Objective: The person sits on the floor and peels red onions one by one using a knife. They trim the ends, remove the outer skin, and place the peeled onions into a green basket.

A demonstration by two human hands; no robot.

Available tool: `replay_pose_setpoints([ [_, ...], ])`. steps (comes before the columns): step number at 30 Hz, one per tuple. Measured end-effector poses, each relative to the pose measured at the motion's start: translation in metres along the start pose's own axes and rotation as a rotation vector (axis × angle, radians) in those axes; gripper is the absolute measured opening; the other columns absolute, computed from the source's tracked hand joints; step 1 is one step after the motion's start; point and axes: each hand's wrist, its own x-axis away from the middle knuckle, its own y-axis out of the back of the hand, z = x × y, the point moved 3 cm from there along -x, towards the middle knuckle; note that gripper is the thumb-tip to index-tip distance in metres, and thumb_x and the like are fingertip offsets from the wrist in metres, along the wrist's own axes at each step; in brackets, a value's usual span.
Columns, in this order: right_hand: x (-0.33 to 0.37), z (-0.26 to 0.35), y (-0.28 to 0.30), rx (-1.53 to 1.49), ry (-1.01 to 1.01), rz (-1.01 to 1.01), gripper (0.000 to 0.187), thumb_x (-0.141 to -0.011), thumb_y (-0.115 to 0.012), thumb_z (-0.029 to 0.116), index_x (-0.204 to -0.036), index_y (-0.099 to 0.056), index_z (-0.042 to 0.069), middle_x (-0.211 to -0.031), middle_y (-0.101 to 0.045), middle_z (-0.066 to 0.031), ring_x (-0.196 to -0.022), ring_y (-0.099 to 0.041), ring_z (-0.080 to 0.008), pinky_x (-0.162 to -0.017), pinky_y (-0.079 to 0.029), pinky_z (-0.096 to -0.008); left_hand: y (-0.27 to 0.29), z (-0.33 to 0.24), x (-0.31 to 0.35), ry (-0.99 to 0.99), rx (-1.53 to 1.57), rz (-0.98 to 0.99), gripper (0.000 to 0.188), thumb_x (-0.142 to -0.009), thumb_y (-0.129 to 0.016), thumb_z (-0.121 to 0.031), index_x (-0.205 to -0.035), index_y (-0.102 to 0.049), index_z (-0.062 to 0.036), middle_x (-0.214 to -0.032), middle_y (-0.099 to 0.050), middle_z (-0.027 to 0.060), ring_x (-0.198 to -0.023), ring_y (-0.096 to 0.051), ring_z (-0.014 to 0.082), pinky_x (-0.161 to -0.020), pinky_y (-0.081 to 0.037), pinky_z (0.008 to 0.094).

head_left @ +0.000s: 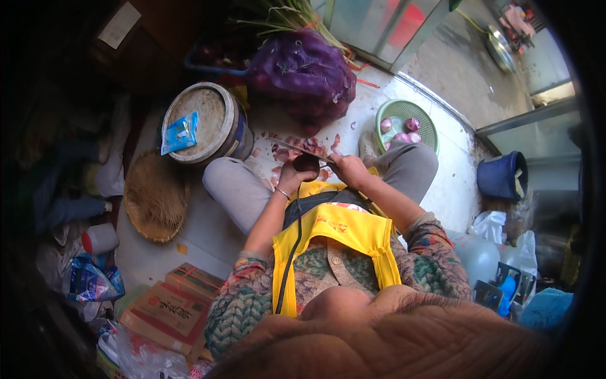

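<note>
A dark red onion [307,164] sits in my left hand [289,178], fingers wrapped round it, in front of my lap. My right hand [349,169] is closed round the handle of a knife [302,150]. Its blade points left across the top of the onion; whether the edge touches the skin I cannot tell. Reddish onion peel [297,146] lies scattered on the floor beyond my hands. To the right, by my knee, a green colander [432,126] holds several peeled onions [412,124]. A full purple mesh bag [303,72] of onions stands ahead.
At the left stands a lidded bucket [221,104] with a blue packet [180,134] on top, and a wicker basket [158,202] beside it. Cardboard boxes [165,312] lie lower left. A dark blue bucket [497,177] and plastic jugs [473,256] are on the right, near glass doors [372,28].
</note>
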Motion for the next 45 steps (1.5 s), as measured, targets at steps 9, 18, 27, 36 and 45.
replay_pose_setpoints([
  [9,-0.008,0.013,-0.005,0.091,-0.086,0.086,0.020,-0.091,-0.047,0.012,-0.109,-0.053,0.005,-0.088,-0.068,-0.0244,-0.082,-0.067,-0.0431,-0.069,-0.050,-0.0526,-0.001,-0.003,-0.010,-0.016,-0.193,0.006,0.024,-0.086,-0.059,-0.028,-0.095,-0.070,-0.0090,-0.097,-0.072,0.0120,-0.086,-0.069,0.0301,-0.076,-0.055,0.0387],
  [18,-0.030,-0.020,-0.032,0.213,-0.125,-0.088,0.015,-0.090,-0.052,0.015,-0.099,-0.057,0.003,-0.082,-0.069,-0.0209,-0.078,-0.069,-0.0415,-0.064,-0.053,-0.0502,-0.005,-0.040,-0.003,0.416,0.250,-0.109,0.074,-0.061,-0.087,-0.016,-0.126,-0.055,-0.0032,-0.117,-0.062,0.0120,-0.104,-0.063,0.0205,-0.091,-0.052,0.0306],
  [27,0.006,-0.006,0.003,-0.075,-0.298,-0.231,0.017,-0.093,-0.057,0.019,-0.107,-0.059,0.010,-0.085,-0.067,-0.0234,-0.080,-0.065,-0.0446,-0.069,-0.050,-0.0536,0.007,0.011,0.002,0.567,1.269,-0.340,0.067,-0.072,-0.082,-0.014,-0.130,-0.048,-0.0106,-0.117,-0.060,0.0100,-0.104,-0.063,0.0265,-0.088,-0.058,0.0403],
  [36,0.012,-0.008,-0.017,-0.194,-0.340,-0.203,0.037,-0.090,-0.060,0.017,-0.127,-0.060,0.019,-0.087,-0.068,-0.0230,-0.083,-0.065,-0.0444,-0.074,-0.052,-0.0530,0.001,-0.015,-0.006,0.559,1.569,-0.178,0.056,-0.078,-0.077,-0.010,-0.129,-0.052,-0.0088,-0.119,-0.062,0.0109,-0.109,-0.063,0.0275,-0.091,-0.057,0.0448],
  [45,0.002,0.006,-0.015,-0.200,-0.337,-0.202,0.041,-0.088,-0.061,0.013,-0.129,-0.061,0.020,-0.093,-0.068,-0.0236,-0.088,-0.064,-0.0449,-0.078,-0.050,-0.0539,0.023,-0.005,0.009,0.573,1.362,-0.388,0.050,-0.083,-0.075,-0.014,-0.129,-0.055,-0.0070,-0.121,-0.064,0.0110,-0.108,-0.065,0.0264,-0.096,-0.055,0.0419],
])
